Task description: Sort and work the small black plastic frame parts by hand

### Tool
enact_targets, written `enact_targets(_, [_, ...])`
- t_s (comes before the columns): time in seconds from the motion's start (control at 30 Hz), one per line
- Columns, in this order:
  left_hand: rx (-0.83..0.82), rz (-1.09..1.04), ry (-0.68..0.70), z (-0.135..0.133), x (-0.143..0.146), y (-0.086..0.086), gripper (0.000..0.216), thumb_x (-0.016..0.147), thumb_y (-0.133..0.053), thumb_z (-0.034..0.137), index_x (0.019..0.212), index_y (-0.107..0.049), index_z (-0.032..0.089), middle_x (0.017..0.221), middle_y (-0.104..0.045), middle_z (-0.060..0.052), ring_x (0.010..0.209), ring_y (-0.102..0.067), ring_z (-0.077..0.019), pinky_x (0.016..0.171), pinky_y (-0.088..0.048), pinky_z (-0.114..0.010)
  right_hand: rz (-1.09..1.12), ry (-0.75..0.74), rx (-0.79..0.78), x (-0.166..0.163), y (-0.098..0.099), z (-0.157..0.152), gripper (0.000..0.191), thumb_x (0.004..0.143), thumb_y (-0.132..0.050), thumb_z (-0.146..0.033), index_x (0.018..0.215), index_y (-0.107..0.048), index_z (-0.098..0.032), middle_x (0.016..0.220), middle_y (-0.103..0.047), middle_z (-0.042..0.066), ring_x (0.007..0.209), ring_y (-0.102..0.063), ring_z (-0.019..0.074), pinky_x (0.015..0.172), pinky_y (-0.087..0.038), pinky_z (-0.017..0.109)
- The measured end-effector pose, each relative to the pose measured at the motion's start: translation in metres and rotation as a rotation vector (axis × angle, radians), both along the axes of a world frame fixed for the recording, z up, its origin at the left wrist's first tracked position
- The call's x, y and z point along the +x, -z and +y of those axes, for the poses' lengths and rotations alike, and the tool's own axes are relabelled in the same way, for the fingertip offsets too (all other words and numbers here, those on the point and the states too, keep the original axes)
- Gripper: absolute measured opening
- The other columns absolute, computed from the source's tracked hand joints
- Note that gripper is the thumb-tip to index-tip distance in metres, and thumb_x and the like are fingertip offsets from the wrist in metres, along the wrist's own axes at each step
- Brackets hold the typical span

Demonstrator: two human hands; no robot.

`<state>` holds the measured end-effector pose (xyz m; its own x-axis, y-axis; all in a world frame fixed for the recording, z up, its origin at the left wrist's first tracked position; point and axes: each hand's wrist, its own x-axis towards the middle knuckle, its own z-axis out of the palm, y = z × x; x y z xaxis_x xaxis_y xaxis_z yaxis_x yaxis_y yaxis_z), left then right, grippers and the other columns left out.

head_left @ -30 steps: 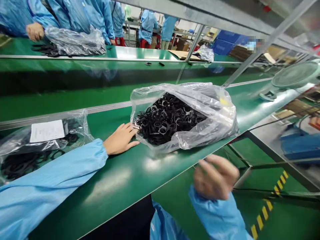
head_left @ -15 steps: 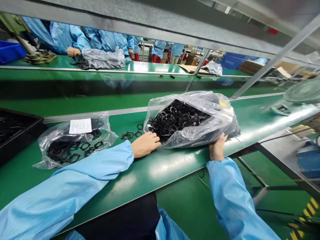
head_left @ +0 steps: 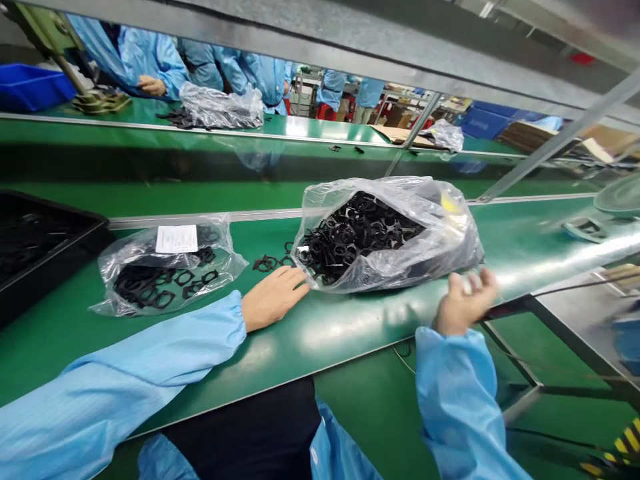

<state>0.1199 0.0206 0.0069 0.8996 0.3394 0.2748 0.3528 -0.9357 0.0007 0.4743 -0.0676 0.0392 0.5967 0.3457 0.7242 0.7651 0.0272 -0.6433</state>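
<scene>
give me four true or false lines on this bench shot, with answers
1. The left hand lies on the belt, fingertips at the large bag. True.
2. The right hand is gripping the large bag. False: it is raised with its fingers apart, not gripping.
3. Loose black frames lie on the belt between the large bag and the smaller bag. True.
4. A black tray sits to the right of the large bag. False: it is at the far left, beside the smaller bag.
</scene>
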Motion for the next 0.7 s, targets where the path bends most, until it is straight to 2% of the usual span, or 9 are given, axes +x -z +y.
enact_targets(0.07, [-0.016, -0.078, -0.092, -0.005, -0.027, 0.007, 0.021, 0.099, -0.052, 0.016, 0.116, -0.065, 0.013, 0.127, -0.066, -0.018, 0.118, -0.062, -0.0294, 0.102, -0.050, -0.046, -0.103, 0.009, 0.160, -0.039, -0.005, -0.013, 0.037, 0.092, -0.055, -0.038, 0.125, -0.058, -0.022, 0.118, -0.064, 0.017, 0.103, -0.068, 0.0305, 0.088, -0.056, 0.049])
enact_targets(0.1, [-0.039, -0.104, -0.124, -0.007, -0.039, 0.011, 0.023, 0.099, -0.053, 0.018, 0.119, -0.064, 0.013, 0.128, -0.066, -0.018, 0.117, -0.063, -0.0297, 0.102, -0.051, -0.047, -0.250, -0.071, 0.252, -0.064, -0.008, -0.017, 0.024, 0.095, -0.052, -0.030, 0.115, -0.063, -0.022, 0.101, -0.068, 0.013, 0.091, -0.069, 0.0282, 0.082, -0.056, 0.047])
enact_targets(0.13, [-0.067, -0.121, -0.145, -0.008, -0.050, 0.014, 0.025, 0.099, -0.054, 0.020, 0.121, -0.063, 0.013, 0.128, -0.067, -0.018, 0.117, -0.064, -0.0299, 0.102, -0.051, -0.047, -0.420, -0.264, 0.185, -0.090, -0.009, -0.019, 0.021, 0.096, -0.050, -0.020, 0.110, -0.066, -0.024, 0.092, -0.070, 0.010, 0.085, -0.070, 0.0253, 0.080, -0.057, 0.042])
enact_targets(0.2, [-0.123, -0.155, -0.169, -0.011, -0.068, 0.018, 0.027, 0.100, -0.053, 0.022, 0.124, -0.063, 0.014, 0.130, -0.067, -0.017, 0.120, -0.063, -0.0302, 0.104, -0.051, -0.048, -0.700, -0.659, -0.152, -0.143, -0.013, -0.010, 0.028, 0.096, -0.053, -0.011, 0.116, -0.067, -0.023, 0.094, -0.074, 0.008, 0.081, -0.070, 0.0203, 0.076, -0.057, 0.033])
enact_targets(0.23, [-0.142, -0.180, -0.185, -0.011, -0.076, 0.017, 0.027, 0.101, -0.052, 0.023, 0.124, -0.063, 0.015, 0.132, -0.067, -0.017, 0.122, -0.062, -0.0304, 0.106, -0.051, -0.049, -0.748, -0.760, -0.349, -0.166, -0.014, -0.001, 0.028, 0.097, -0.051, -0.009, 0.117, -0.067, -0.022, 0.099, -0.075, 0.009, 0.083, -0.071, 0.0198, 0.077, -0.057, 0.032])
enact_targets(0.33, [-0.150, -0.257, -0.266, -0.011, -0.093, 0.009, 0.026, 0.102, -0.049, 0.024, 0.120, -0.066, 0.017, 0.130, -0.068, -0.015, 0.122, -0.061, -0.0303, 0.105, -0.050, -0.050, -0.767, -0.827, -0.868, -0.215, -0.015, 0.041, 0.027, 0.100, -0.052, -0.011, 0.120, -0.067, -0.021, 0.122, -0.070, 0.011, 0.105, -0.070, 0.0224, 0.083, -0.057, 0.031])
enact_targets(0.4, [-0.133, -0.284, -0.349, -0.008, -0.106, 0.002, 0.024, 0.102, -0.048, 0.024, 0.114, -0.067, 0.018, 0.123, -0.070, -0.014, 0.114, -0.063, -0.0294, 0.099, -0.051, -0.048, -0.735, -0.841, -1.072, -0.230, -0.012, 0.068, 0.026, 0.098, -0.064, -0.022, 0.123, -0.065, -0.020, 0.129, -0.066, 0.013, 0.109, -0.070, 0.0258, 0.081, -0.057, 0.033])
enact_targets(0.47, [-0.114, -0.280, -0.442, -0.003, -0.119, -0.003, 0.023, 0.102, -0.047, 0.026, 0.107, -0.068, 0.018, 0.111, -0.071, -0.013, 0.102, -0.064, -0.0286, 0.092, -0.052, -0.046, -0.728, -0.850, -1.142, -0.237, -0.008, 0.087, 0.022, 0.094, -0.071, -0.025, 0.115, -0.068, -0.018, 0.122, -0.067, 0.014, 0.104, -0.070, 0.0279, 0.079, -0.055, 0.034])
enact_targets(0.7, [-0.163, -0.170, -0.678, 0.020, -0.171, 0.003, 0.029, 0.102, -0.042, 0.026, 0.100, -0.070, 0.018, 0.098, -0.069, -0.012, 0.092, -0.064, -0.0290, 0.086, -0.052, -0.044, -0.682, -0.963, -1.141, -0.232, 0.005, 0.109, 0.014, 0.092, -0.074, -0.024, 0.103, -0.067, -0.018, 0.103, -0.068, 0.007, 0.092, -0.070, 0.0215, 0.079, -0.053, 0.031])
